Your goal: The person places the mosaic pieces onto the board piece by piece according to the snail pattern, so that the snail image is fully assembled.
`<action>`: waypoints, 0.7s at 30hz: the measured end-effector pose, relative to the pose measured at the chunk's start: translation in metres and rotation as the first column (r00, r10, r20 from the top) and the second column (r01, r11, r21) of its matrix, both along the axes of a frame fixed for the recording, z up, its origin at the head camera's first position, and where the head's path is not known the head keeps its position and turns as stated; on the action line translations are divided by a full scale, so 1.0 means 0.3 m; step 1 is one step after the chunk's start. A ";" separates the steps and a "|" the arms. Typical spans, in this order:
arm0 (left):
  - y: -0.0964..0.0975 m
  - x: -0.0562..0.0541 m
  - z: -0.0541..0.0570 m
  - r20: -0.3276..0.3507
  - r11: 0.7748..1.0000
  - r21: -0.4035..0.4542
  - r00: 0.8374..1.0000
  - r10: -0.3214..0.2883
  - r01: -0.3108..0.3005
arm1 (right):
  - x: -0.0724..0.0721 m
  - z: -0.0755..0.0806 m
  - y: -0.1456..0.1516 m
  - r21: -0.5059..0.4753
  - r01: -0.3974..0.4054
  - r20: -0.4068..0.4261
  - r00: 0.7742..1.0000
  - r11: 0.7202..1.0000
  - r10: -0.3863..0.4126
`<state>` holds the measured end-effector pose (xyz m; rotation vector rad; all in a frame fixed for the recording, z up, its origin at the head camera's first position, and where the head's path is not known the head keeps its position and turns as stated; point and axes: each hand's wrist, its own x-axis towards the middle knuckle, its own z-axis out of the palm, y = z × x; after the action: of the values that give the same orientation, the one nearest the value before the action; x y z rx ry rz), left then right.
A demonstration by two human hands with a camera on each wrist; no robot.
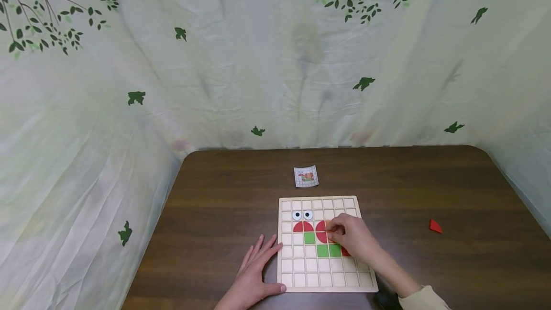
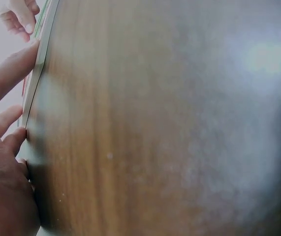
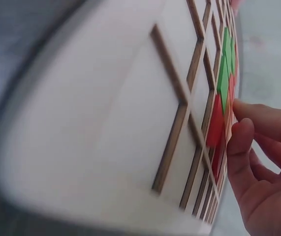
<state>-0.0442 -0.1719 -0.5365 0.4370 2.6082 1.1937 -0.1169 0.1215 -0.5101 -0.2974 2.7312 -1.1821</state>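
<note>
A pale wooden grid board [image 1: 299,266] lies on the table. It holds two eye tiles [image 1: 302,215], red curved tiles [image 1: 303,227] and green square tiles [image 1: 328,251]. My left hand [image 1: 254,276] rests along the board's left edge, fingers straight and spread, thumb at the near corner. Over the board's right half, my right hand [image 1: 355,237] pinches with thumb and forefinger at a small orange tile [image 1: 328,223] beside the red half-circle. Most of that tile is hidden by the fingers. In the right wrist view the right hand [image 3: 263,157] has its fingertips against the tiles.
A small picture card [image 1: 306,176] lies behind the board, showing a coloured figure on a grid. One loose red tile [image 1: 435,226] sits on the brown table [image 1: 224,195] at the right. A dark object [image 1: 387,299] is partly visible under the right forearm. A leaf-patterned curtain [image 1: 267,61] hangs behind.
</note>
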 end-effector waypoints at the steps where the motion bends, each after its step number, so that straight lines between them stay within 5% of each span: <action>1: 0.000 0.000 -0.001 0.000 1.000 0.000 1.000 -0.002 0.002 | 0.004 -0.001 0.009 -0.007 0.017 0.009 1.000 1.000 -0.016; 15: 0.001 0.002 -0.002 0.019 1.000 0.001 1.000 0.004 -0.004 | 0.054 0.018 0.206 0.002 0.144 0.006 0.990 0.990 -0.144; 21: 0.005 0.001 0.002 0.021 1.000 -0.004 1.000 0.002 -0.002 | 0.075 0.012 0.296 0.043 0.168 -0.081 0.983 0.985 -0.164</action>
<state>-0.0440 -0.1705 -0.5359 0.4190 2.5932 1.1868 -0.0944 0.2103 -0.5063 -0.1123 2.8960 -1.1619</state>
